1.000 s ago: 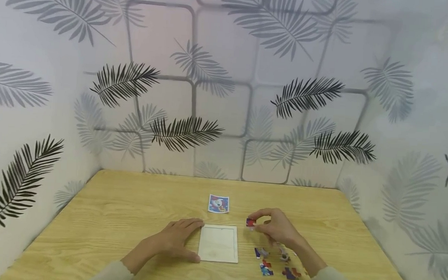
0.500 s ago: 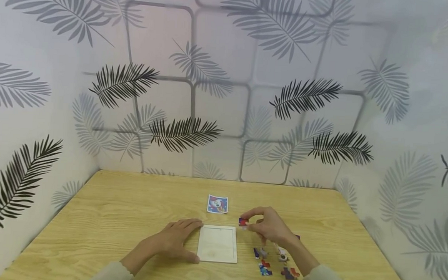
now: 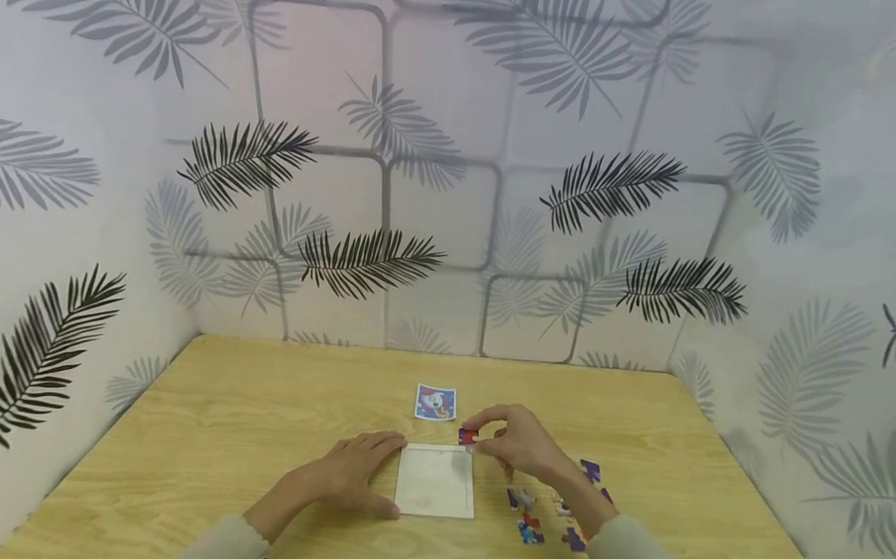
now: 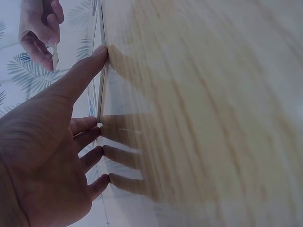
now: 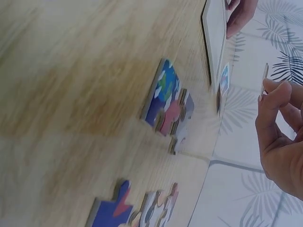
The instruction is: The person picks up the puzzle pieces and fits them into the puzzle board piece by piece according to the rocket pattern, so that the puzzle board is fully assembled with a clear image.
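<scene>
My right hand [image 3: 523,443] pinches a red and purple jigsaw piece [image 3: 467,436] between thumb and finger, above the far right corner of a white puzzle board [image 3: 435,483]. In the right wrist view the held piece [image 5: 264,80] appears edge-on, clear of the table. My left hand [image 3: 351,477] lies along the board's left side, with the thumb [image 4: 98,53] touching its edge. The left fingers are spread, their tips down by the far left corner. Only a pale surface with a thin outline shows on the board.
Loose jigsaw pieces [image 3: 531,531] lie right of the board, several of them partly under my right forearm. Another purple piece [image 3: 591,470] lies farther back. A small picture card [image 3: 435,402] of a white cartoon figure rests behind the board. A patterned wall [image 3: 431,312] borders the wooden table.
My right hand has moved left with the jigsaw piece, from right of the board to its far right corner. Purple pieces formerly behind the right arm now show. The left hand stays in place.
</scene>
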Demonstrator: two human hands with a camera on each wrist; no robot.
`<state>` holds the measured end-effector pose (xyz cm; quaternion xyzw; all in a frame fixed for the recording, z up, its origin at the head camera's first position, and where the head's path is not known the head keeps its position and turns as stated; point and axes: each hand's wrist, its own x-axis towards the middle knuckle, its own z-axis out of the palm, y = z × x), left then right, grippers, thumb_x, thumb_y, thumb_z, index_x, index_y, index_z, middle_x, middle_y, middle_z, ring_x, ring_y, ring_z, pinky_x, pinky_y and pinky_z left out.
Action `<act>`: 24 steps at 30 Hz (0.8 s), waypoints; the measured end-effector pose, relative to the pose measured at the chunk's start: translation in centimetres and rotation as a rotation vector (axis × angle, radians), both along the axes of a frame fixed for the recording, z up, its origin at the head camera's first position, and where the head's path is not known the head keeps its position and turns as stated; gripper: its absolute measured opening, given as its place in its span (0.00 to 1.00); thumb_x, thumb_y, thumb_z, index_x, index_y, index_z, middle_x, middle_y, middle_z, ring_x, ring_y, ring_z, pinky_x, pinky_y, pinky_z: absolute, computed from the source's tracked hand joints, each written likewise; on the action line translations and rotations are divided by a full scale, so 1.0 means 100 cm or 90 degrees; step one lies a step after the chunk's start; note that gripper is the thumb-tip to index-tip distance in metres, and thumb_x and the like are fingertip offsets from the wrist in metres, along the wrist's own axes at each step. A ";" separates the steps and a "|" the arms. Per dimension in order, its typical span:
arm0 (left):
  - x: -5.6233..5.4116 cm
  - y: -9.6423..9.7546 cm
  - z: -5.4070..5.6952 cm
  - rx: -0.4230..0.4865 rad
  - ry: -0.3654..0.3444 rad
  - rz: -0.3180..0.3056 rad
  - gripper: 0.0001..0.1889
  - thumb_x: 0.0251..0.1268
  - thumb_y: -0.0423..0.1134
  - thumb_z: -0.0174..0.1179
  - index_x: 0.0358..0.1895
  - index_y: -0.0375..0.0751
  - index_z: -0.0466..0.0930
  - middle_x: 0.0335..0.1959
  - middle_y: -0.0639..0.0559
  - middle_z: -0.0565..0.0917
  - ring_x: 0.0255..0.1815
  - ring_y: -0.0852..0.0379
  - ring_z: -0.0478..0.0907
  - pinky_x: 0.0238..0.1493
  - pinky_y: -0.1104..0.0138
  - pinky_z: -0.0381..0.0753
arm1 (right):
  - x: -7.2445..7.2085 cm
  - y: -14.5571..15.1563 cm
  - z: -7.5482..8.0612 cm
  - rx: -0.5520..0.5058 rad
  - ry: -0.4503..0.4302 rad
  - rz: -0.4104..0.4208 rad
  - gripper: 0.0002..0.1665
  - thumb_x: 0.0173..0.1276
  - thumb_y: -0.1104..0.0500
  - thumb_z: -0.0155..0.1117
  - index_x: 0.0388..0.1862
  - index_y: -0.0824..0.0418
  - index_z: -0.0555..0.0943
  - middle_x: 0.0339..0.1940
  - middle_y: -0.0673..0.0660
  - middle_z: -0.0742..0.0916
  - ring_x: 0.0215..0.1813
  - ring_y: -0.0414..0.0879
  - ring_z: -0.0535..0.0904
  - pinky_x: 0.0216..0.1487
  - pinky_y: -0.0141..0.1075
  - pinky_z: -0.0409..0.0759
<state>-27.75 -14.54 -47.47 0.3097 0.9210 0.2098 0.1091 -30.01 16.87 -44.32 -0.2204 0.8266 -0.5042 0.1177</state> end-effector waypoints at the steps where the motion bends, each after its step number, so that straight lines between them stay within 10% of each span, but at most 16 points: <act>1: -0.001 0.000 0.001 -0.001 0.002 0.002 0.54 0.58 0.65 0.71 0.81 0.39 0.59 0.81 0.38 0.62 0.80 0.32 0.57 0.74 0.31 0.58 | -0.001 -0.002 0.001 0.001 0.006 -0.002 0.17 0.70 0.70 0.67 0.56 0.64 0.86 0.58 0.68 0.86 0.11 0.39 0.69 0.15 0.42 0.81; 12: 0.006 0.001 -0.002 0.006 -0.024 0.014 0.53 0.56 0.62 0.74 0.79 0.39 0.60 0.80 0.38 0.62 0.80 0.31 0.58 0.75 0.31 0.58 | -0.001 -0.021 -0.009 0.002 0.008 0.017 0.16 0.69 0.72 0.68 0.54 0.67 0.87 0.61 0.68 0.85 0.10 0.38 0.69 0.13 0.33 0.77; 18: 0.002 0.004 -0.001 -0.002 -0.018 0.016 0.53 0.56 0.63 0.74 0.80 0.41 0.60 0.80 0.40 0.62 0.80 0.33 0.58 0.75 0.33 0.59 | -0.007 -0.028 -0.010 0.029 0.021 0.000 0.15 0.68 0.72 0.67 0.53 0.66 0.87 0.38 0.72 0.89 0.09 0.39 0.68 0.14 0.32 0.76; 24: -0.006 0.003 -0.004 0.004 -0.011 0.011 0.53 0.54 0.64 0.75 0.79 0.41 0.61 0.79 0.41 0.63 0.79 0.33 0.59 0.74 0.33 0.61 | -0.013 -0.038 -0.010 0.058 0.043 0.004 0.14 0.67 0.72 0.67 0.50 0.66 0.89 0.53 0.62 0.89 0.09 0.37 0.69 0.13 0.32 0.77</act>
